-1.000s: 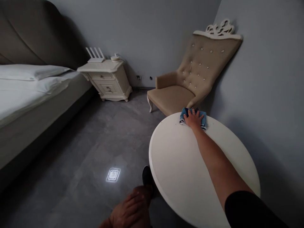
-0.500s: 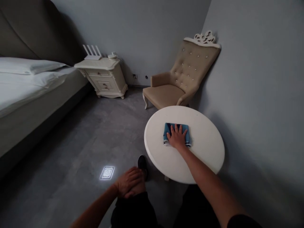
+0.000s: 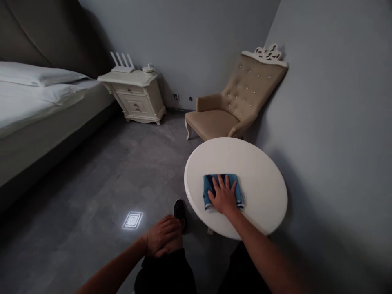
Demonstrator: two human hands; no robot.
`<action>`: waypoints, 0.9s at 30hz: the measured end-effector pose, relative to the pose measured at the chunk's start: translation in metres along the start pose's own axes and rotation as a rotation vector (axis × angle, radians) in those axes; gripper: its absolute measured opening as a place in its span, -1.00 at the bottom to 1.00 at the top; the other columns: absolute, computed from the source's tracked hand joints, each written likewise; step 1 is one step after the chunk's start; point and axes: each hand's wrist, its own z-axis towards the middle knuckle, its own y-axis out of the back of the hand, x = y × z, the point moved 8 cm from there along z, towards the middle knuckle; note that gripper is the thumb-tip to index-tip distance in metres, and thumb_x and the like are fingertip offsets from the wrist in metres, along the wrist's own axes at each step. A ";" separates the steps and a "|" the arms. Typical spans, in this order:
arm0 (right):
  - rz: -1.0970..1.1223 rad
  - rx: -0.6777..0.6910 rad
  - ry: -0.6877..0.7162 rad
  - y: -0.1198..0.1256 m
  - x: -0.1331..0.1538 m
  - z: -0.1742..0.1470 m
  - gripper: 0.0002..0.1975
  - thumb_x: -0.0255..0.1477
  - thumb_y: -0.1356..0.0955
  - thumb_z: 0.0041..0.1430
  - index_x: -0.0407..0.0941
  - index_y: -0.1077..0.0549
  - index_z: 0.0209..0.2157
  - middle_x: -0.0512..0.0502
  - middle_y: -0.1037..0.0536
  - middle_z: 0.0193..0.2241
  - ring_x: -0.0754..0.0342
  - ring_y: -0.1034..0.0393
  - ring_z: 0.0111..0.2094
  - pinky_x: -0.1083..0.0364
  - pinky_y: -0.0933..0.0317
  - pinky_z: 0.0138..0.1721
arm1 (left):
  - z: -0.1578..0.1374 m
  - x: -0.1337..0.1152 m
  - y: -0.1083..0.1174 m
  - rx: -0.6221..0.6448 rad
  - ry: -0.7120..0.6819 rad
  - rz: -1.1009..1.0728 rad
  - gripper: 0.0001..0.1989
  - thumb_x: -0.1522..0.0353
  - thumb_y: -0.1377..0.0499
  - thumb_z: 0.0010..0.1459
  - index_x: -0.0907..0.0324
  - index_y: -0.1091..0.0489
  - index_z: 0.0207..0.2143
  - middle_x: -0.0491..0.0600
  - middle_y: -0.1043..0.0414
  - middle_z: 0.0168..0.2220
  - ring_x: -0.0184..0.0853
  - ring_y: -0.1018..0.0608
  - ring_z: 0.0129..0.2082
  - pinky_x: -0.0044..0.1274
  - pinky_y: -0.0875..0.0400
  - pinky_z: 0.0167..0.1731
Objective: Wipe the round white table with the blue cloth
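My right hand (image 3: 224, 198) lies flat with fingers spread on a folded blue towel (image 3: 209, 204), pressing it against the round white table (image 3: 263, 175). The towel has dark blue patches and a pale edge on the side toward me. It sits on the near left part of the tabletop. My left hand (image 3: 163, 234) rests on my bent left knee, its fingers laid over it and holding nothing. Part of the towel is hidden beneath my right palm.
Behind the table stands a tan tufted armchair (image 3: 214, 120). A white nightstand (image 3: 134, 102) carries a router (image 3: 123, 68) and a small white device (image 3: 148, 69). The bed (image 3: 45, 118) is on the left. A light pattern (image 3: 133, 220) shows on the floor by my shoe (image 3: 179, 210).
My right hand and the towel under it have slid toward me and slightly left across the tabletop. The left hand stays on the knee. The view has shifted slightly.
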 end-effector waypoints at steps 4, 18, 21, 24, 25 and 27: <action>-0.055 -0.041 -0.112 0.015 -0.033 0.103 -0.23 0.01 -0.13 0.60 -0.03 -0.16 0.64 -0.20 0.03 0.67 -0.51 0.24 0.64 -0.67 0.32 0.53 | -0.009 0.006 0.001 -0.007 0.026 -0.066 -0.31 0.13 -0.09 0.33 0.20 -0.40 0.42 0.26 -0.56 0.32 0.16 -0.47 0.39 0.08 -0.25 0.46; -0.104 -0.100 -0.334 0.026 -0.130 0.335 -0.18 0.05 0.03 0.64 -0.11 -0.07 0.66 -0.42 0.05 0.65 -0.61 0.19 0.60 -0.71 0.21 0.45 | -0.048 0.028 -0.012 -0.053 0.018 -0.084 -0.27 0.00 -0.02 0.40 0.24 -0.38 0.43 0.29 -0.49 0.41 0.17 -0.36 0.52 0.11 -0.24 0.49; -0.107 -0.096 -0.307 0.026 -0.119 0.315 -0.19 0.03 0.02 0.64 -0.12 -0.09 0.65 -0.40 0.03 0.65 -0.56 0.18 0.61 -0.68 0.21 0.48 | -0.041 0.024 -0.004 -0.081 -0.020 -0.044 -0.28 0.00 -0.03 0.39 0.26 -0.41 0.39 0.31 -0.53 0.36 0.18 -0.39 0.49 0.08 -0.28 0.46; -0.114 -0.067 -0.262 0.024 -0.097 0.271 -0.20 0.01 0.00 0.64 -0.12 -0.10 0.65 -0.35 0.03 0.66 -0.53 0.17 0.62 -0.67 0.22 0.51 | -0.030 0.020 0.001 -0.074 -0.044 -0.010 -0.32 0.02 -0.04 0.39 0.25 -0.47 0.34 0.30 -0.58 0.31 0.17 -0.45 0.44 0.06 -0.29 0.46; -0.121 -0.061 -0.241 0.023 -0.088 0.252 -0.21 0.00 -0.01 0.64 -0.12 -0.10 0.65 -0.34 0.02 0.66 -0.52 0.17 0.62 -0.66 0.23 0.51 | -0.026 0.018 0.002 -0.076 -0.052 -0.004 -0.33 0.02 -0.03 0.39 0.24 -0.49 0.33 0.30 -0.59 0.29 0.16 -0.47 0.42 0.06 -0.30 0.45; -0.135 -0.056 -0.198 0.021 -0.068 0.211 -0.23 -0.02 -0.03 0.64 -0.11 -0.12 0.65 -0.29 0.02 0.67 -0.52 0.17 0.63 -0.65 0.22 0.52 | -0.020 0.013 0.005 -0.092 -0.066 -0.002 -0.34 0.03 -0.03 0.41 0.21 -0.51 0.33 0.29 -0.60 0.28 0.15 -0.51 0.38 0.06 -0.30 0.44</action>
